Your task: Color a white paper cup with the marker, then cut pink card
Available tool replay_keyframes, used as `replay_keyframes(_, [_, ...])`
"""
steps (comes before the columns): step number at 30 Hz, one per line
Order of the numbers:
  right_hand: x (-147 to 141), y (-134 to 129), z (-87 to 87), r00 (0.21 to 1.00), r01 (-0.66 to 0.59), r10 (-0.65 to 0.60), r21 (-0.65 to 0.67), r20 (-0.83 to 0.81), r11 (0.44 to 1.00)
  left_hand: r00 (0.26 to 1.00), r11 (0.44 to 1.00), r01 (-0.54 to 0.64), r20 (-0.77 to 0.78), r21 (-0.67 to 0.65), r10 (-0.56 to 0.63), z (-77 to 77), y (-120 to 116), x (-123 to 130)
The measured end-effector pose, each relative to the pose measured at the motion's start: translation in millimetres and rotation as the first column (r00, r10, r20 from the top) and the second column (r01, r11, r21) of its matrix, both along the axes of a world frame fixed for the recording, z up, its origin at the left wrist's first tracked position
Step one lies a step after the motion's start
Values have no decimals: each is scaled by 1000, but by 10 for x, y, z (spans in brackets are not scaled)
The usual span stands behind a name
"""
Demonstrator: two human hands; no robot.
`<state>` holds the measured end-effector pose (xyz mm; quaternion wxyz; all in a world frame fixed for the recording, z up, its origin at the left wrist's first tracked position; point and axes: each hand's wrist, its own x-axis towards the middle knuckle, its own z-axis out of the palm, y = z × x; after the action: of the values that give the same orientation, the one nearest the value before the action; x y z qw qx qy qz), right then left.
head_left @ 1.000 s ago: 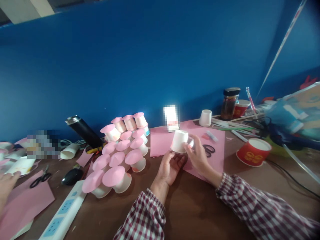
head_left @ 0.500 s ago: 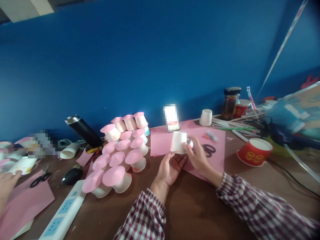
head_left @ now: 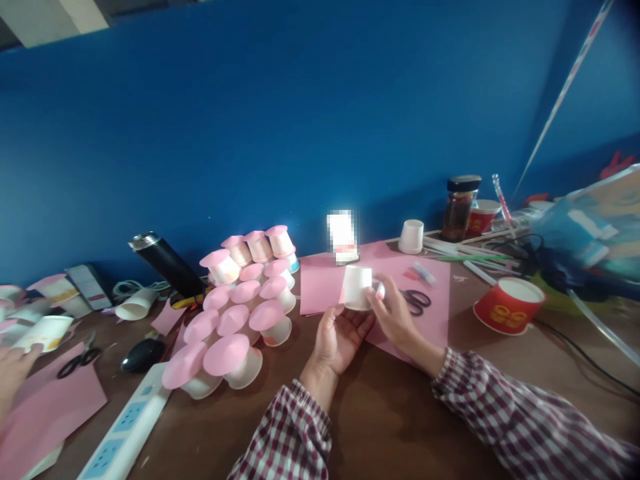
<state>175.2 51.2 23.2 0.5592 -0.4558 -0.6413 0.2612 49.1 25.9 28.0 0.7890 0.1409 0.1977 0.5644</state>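
An upside-down white paper cup [head_left: 357,287] is held in front of me above the desk. My left hand [head_left: 340,341], palm up, has its fingers curled under the cup's lower rim. My right hand [head_left: 395,312] is closed at the cup's right side, its thumb near the wall, and pinches a small white tube [head_left: 381,290] with a reddish mark. Beneath lie pink paper sheets [head_left: 320,283]. On them are black-handled scissors [head_left: 419,303], partly hidden by my right hand, and another small tube [head_left: 425,273]. To the left stand several cups with pink cone tops [head_left: 227,353].
A white power strip [head_left: 125,427], a mouse [head_left: 143,355] and a black flask [head_left: 167,263] are at left. Another person's hand [head_left: 17,373] touches a cup at the left edge. A red paper bowl [head_left: 510,307], a jar [head_left: 460,208] and a white cup [head_left: 411,237] stand at right.
The cup has dipped very slightly, with both hands still around it. Otherwise almost nothing differs; the view has shifted a little.
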Motion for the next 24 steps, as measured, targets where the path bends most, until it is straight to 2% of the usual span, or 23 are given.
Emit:
replay_keyframes(9, [8,-16,16,1000,1,0,-23,19,1000,999,1000,-9,-31,19,10,-13,-8,16])
replay_keyframes(15, [11,-12,24,999,20,-21,25,28,999,996,999,-45,-72,26,47,-8,6,17])
replay_keyframes(19, [15,20,-4,999,52,-51,83,-11,995,983,981,-175,-77,-84,168,-18,73,-22])
replay_keyframes(22, [26,16,-22,998,15,-6,135,-68,991,962,955,-264,-99,-133,253,-46,135,-54])
replay_keyframes(24, [36,-23,-13,996,-2,13,116,-88,993,946,939,-314,-128,-141,297,-66,161,-68])
